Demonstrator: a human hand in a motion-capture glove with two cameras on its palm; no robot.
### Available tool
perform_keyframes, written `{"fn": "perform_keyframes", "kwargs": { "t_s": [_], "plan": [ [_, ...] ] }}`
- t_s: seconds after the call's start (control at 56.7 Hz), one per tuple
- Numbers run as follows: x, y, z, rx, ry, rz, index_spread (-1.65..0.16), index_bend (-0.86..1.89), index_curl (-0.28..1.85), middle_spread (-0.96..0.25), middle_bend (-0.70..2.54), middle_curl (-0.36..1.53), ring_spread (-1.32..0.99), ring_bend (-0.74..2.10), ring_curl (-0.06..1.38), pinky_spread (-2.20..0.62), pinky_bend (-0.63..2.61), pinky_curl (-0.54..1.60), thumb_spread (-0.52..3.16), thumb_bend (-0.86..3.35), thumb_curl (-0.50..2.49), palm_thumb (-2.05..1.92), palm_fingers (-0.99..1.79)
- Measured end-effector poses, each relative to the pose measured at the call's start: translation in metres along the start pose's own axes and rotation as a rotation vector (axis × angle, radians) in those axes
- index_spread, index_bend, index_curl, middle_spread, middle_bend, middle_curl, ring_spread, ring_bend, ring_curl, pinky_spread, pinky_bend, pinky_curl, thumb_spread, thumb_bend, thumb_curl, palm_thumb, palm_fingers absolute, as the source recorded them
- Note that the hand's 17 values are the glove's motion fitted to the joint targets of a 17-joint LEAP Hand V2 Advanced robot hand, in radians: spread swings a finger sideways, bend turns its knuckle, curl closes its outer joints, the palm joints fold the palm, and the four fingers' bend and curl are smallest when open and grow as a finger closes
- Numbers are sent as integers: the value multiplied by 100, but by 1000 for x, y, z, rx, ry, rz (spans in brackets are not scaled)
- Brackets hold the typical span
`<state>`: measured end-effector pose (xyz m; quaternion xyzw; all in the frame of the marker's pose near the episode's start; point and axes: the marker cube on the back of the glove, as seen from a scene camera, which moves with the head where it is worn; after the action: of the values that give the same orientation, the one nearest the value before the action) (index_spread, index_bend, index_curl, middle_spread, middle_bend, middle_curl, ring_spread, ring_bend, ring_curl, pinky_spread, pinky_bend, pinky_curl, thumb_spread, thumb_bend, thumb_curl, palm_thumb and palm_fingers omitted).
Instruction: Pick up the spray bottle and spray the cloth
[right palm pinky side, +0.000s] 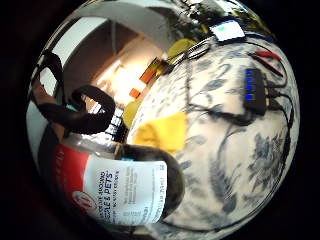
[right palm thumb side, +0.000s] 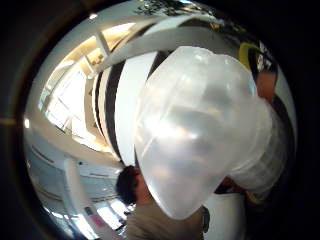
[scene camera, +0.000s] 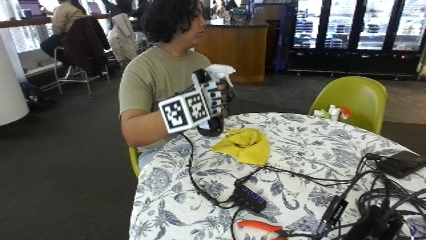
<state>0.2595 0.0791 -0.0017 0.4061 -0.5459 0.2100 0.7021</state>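
In the outside view my gloved right hand (scene camera: 218, 100) grips the spray bottle (scene camera: 213, 127) by its neck and holds it upright above the table's near edge. Its white spray head (scene camera: 220, 70) points out over the table. The yellow cloth (scene camera: 245, 144) lies crumpled on the floral tablecloth (scene camera: 313, 145), just beside and below the bottle's dark base. The little finger side palm view shows the bottle's red and white label (right palm pinky side: 125, 192) close to the palm, with the cloth (right palm pinky side: 160, 132) beyond it. The translucent spray head (right palm thumb side: 200, 130) fills the thumb side palm view.
A black USB hub (scene camera: 251, 198) and tangled cables (scene camera: 359, 205) lie on the table's front part, with orange-handled pliers (scene camera: 259, 227) near the edge. A black device (scene camera: 402, 163) sits at the right. Small bottles (scene camera: 334, 113) stand at the far edge before a green chair (scene camera: 353, 97).
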Motion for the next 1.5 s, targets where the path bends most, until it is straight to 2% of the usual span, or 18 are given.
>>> {"fn": "perform_keyframes", "kwargs": {
  "t_s": [0.141,0.229,0.371,0.459,0.6,0.741,0.865,0.988,1.165,1.27,1.306,1.394,1.5],
  "plan": [
    [-52,6,28,-259,103,133,-22,18,40,-14,54,52,-14,63,45,-16,37,40,105,-3,47,71,133],
    [-57,12,49,-408,270,324,-21,17,41,-13,57,53,-13,63,45,-15,38,40,113,-2,45,68,131],
    [-26,14,67,-782,459,640,-21,16,42,-13,57,53,-12,66,45,-13,38,40,122,-1,44,67,130],
    [7,18,84,-866,528,826,-20,15,43,-12,58,53,-11,66,45,-11,40,40,128,-1,42,66,126],
    [59,34,94,-943,643,1047,-19,15,43,-12,58,53,-11,65,45,-9,41,40,135,-1,40,65,123],
    [80,42,102,-964,651,1138,-19,14,43,-11,57,53,-10,66,45,-7,41,40,139,0,39,65,122],
    [62,27,114,-950,654,1073,-19,14,43,-11,57,53,-10,67,45,-6,40,40,142,-1,37,65,120],
    [18,-12,134,-878,577,856,-19,13,43,-11,56,53,-9,67,45,-5,40,40,144,-1,36,65,120],
    [-22,-86,182,-535,357,431,-20,14,42,-11,57,53,-9,67,45,-5,37,40,144,-1,35,63,118],
    [-33,-148,225,-213,13,261,-20,16,43,-10,57,53,-9,64,44,-3,32,38,142,-1,35,64,114],
    [-19,-156,235,-215,-3,221,-21,19,44,-9,56,53,-9,60,43,-2,28,38,141,0,36,65,110],
    [37,-153,268,-335,82,136,-21,26,49,-7,49,51,-8,47,42,7,14,35,140,1,36,70,85],
    [70,-159,297,-330,26,153,-22,28,50,-5,44,49,-7,36,38,14,11,29,139,2,35,74,75]
  ]
}}
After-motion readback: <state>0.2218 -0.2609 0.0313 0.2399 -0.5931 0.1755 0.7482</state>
